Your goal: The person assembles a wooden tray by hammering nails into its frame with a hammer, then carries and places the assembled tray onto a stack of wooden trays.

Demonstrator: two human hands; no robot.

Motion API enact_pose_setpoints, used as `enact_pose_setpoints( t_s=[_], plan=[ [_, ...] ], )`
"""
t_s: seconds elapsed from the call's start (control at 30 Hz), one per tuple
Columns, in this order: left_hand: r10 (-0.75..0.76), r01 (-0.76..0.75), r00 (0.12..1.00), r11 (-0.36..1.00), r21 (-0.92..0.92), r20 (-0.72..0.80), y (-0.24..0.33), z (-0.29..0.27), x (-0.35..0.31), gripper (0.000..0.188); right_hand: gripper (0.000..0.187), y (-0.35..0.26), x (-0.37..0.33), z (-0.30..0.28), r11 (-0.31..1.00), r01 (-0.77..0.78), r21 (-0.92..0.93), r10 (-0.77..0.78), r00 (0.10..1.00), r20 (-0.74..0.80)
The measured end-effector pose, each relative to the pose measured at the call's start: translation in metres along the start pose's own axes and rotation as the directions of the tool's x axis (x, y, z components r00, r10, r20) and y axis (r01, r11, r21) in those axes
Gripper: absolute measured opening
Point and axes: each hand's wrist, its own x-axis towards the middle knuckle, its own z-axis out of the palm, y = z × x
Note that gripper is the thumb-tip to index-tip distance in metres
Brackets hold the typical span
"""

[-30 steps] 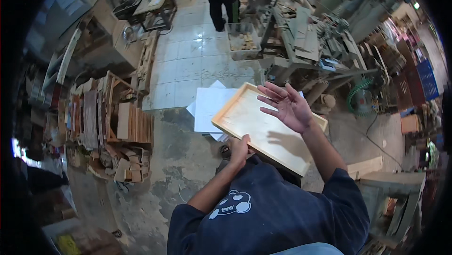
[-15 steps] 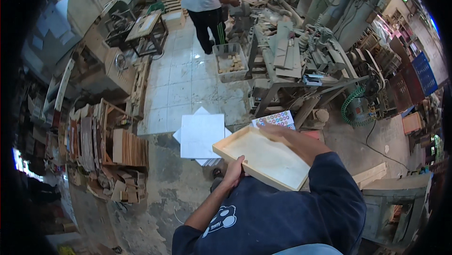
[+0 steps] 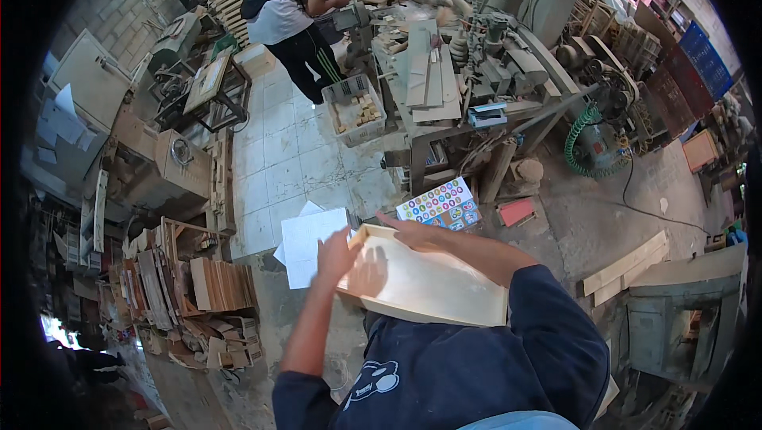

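Observation:
A shallow, pale wooden tray (image 3: 429, 275) with low sides and a light flat bottom rests in front of my body, its near side against my dark shirt. My right hand (image 3: 411, 233) grips its far rim near the left corner, fingers pointing left. My left hand (image 3: 338, 254) is at the tray's left end, fingers stretched out, and casts a shadow on the bottom inside. Whether the left palm touches the rim is hard to see. Just beyond my left hand lies a stack of white sheets (image 3: 305, 249). Past my right hand is a sheet with colourful round pictures (image 3: 435, 201).
A co-worker (image 3: 290, 1) stands at a cluttered workbench (image 3: 476, 73). Beside them is a clear plastic bin (image 3: 353, 109) of small wood blocks. Stacked boards (image 3: 218, 283) stand at left. Planks (image 3: 627, 267) and a cable (image 3: 627, 200) lie on the floor at right.
My left hand has let go of the tray's near left side and moved up to its left end. The tray has turned and sits more level across. The view has shifted right.

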Motion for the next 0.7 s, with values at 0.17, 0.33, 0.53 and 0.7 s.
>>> enact_pose_setpoints(
  t_s=[0.17, 0.33, 0.53, 0.7],
  plan=[
    [0.208, -0.235, 0.963, 0.959, -0.158, -0.172, 0.009, -0.075, 0.046, 0.040, 0.076, -0.033, 0.017, -0.040, 0.969, 0.247, -0.027, -0.248, 0.966, -0.074],
    [0.257, -0.264, 0.964, 0.867, -0.422, -0.074, 0.054, -0.135, 0.046, 0.033, 0.075, -0.107, -0.017, -0.062, 0.869, 0.491, -0.062, -0.494, 0.852, -0.172],
    [0.200, -0.013, 0.974, 0.514, -0.858, 0.105, 0.094, -0.178, 0.030, 0.026, 0.073, -0.150, -0.063, -0.078, 0.589, 0.254, 0.767, -0.355, 0.934, -0.037],
    [0.245, -0.263, 0.958, 0.532, -0.805, -0.151, 0.097, -0.170, 0.035, 0.019, 0.079, -0.154, -0.067, -0.085, 0.415, 0.262, 0.871, -0.548, 0.837, 0.009]
  ],
)
